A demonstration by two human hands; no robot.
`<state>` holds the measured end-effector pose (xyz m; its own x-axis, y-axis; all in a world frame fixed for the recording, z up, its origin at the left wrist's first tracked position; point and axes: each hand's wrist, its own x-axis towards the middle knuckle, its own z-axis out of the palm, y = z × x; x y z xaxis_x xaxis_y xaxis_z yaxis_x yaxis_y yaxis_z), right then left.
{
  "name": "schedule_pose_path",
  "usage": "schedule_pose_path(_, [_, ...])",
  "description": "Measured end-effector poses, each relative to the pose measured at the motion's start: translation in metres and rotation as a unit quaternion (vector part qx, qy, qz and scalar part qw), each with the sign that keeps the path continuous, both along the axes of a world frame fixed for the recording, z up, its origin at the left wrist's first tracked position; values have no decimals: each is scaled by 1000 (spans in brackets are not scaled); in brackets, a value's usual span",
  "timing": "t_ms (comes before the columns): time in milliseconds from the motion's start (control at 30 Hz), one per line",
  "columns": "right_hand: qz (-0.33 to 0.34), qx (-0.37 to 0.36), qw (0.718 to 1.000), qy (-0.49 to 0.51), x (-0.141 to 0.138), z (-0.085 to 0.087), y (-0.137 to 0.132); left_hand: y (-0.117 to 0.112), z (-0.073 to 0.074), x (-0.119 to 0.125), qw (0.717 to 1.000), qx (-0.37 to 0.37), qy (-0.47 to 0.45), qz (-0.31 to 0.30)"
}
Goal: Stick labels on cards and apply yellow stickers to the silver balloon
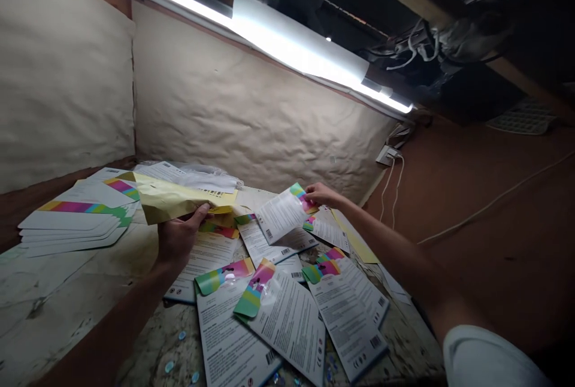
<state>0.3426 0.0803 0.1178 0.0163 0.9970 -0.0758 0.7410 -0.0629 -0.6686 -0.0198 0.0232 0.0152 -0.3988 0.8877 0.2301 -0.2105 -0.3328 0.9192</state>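
My left hand [177,240] grips a creased yellow sheet [168,200], its thumb on top near the right end. Small dark barcode-like prints show on its far edge. In my right hand [324,195] is a white printed packet [282,218], pinched by its colourful striped top and raised over others of its kind. Below, several similar packets lie fanned and overlapping, among them a front packet [290,321] and a right-hand packet [344,309], each with a rainbow-striped flap and a barcode. The fingertips of my right hand are partly hidden behind the packet.
A fanned stack of white cards with striped bands [72,228] lies at the left of the worn table [54,321]. Small clear round stickers [169,367] are scattered at the front. Behind rise paper-covered walls, a lit tube lamp [296,39] and a socket [387,155] with white cables.
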Motion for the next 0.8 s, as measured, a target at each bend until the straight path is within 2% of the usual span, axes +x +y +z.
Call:
schedule_pose_path(100, [-28, -39, 999, -17, -9, -40, 2, -1, 6, -3, 998, -25, -59, -3])
schedule_pose_path(200, [-64, -46, 996, -32, -13, -60, 9, -1, 8, -4, 997, -33, -74, -15])
schedule_pose_path(367, [-117, -58, 991, -8, -16, -74, 21, 0, 6, -5, 998, -32, -58, -23])
schedule_pose_path(533, [-148, -90, 984, 45, -19, -88, 21, -3, 7, -3, 997, -38, -62, -33])
schedule_pose_path(667, [-156, -57, 982, 86, -31, -97, 19, -6, 8, 0, 994, -25, -95, -47])
schedule_pose_path(800, [-159, 0, 982, 100, -44, -101, 19, -7, 10, 0, 983, -19, -170, -65])
